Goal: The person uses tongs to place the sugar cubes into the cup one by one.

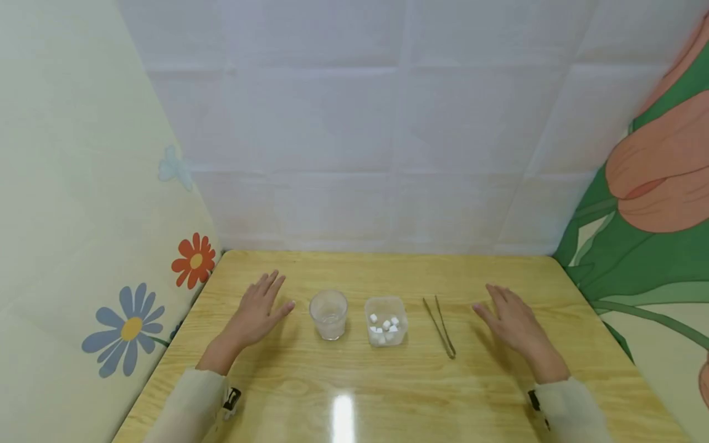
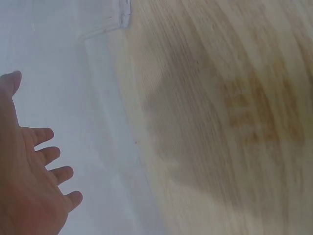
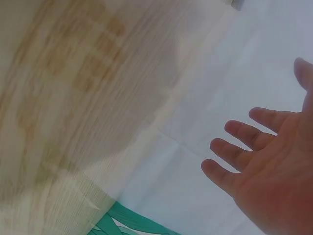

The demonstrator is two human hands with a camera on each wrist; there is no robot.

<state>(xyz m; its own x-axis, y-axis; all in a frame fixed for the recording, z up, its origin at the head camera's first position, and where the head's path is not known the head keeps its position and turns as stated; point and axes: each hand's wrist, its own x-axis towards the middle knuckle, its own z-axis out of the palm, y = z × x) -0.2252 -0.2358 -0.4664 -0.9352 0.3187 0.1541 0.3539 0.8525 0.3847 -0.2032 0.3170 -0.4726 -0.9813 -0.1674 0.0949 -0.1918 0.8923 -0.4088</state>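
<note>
Fingers (image 3: 232,155) spread apart on left hand (image 1: 256,315) and right hand (image 1: 514,326), tweezers (image 1: 437,327) on counter (image 1: 293,381) between tub (image 1: 386,306) and right hand, long axis slanting away leftward, tips far, bend near, glass (image 1: 329,316) upright

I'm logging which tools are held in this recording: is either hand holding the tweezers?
No, the tweezers lie on the table, apart from both the left hand and the right hand.
</note>
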